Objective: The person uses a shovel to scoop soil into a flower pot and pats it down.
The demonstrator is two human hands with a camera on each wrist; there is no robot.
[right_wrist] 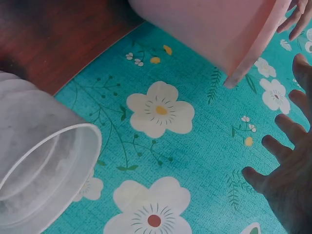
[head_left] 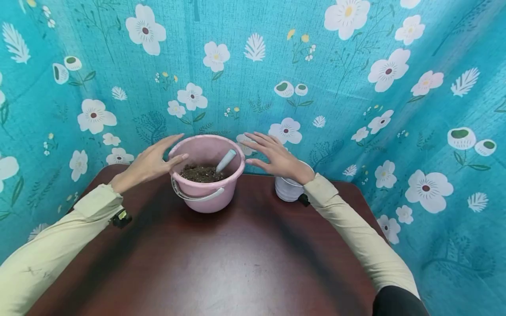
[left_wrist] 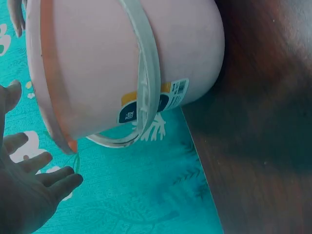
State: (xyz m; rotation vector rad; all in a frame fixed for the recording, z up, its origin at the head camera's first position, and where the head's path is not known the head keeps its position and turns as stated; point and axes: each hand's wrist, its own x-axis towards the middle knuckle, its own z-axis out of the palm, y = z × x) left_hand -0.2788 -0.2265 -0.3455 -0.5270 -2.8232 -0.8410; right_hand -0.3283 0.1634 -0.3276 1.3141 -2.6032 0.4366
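Note:
A pink bucket (head_left: 209, 197) with a pale handle stands at the back of the table. Dark soil (head_left: 199, 173) lies inside it, and a tool with a light grey-blue handle (head_left: 226, 160) sticks up out of the soil; its lower end is hidden. My left hand (head_left: 152, 160) is spread at the bucket's left rim, thumb toward the opening, and I cannot tell whether it touches. On the other side my right hand (head_left: 276, 156) hovers with fingers spread, apart from the rim in the right wrist view. Neither hand holds anything.
Behind my right wrist stands a white ribbed pot (head_left: 287, 191), partly covered by the hand and sleeve. The dark brown table (head_left: 221, 263) ends against a turquoise flowered curtain (head_left: 245, 87) at the back and sides.

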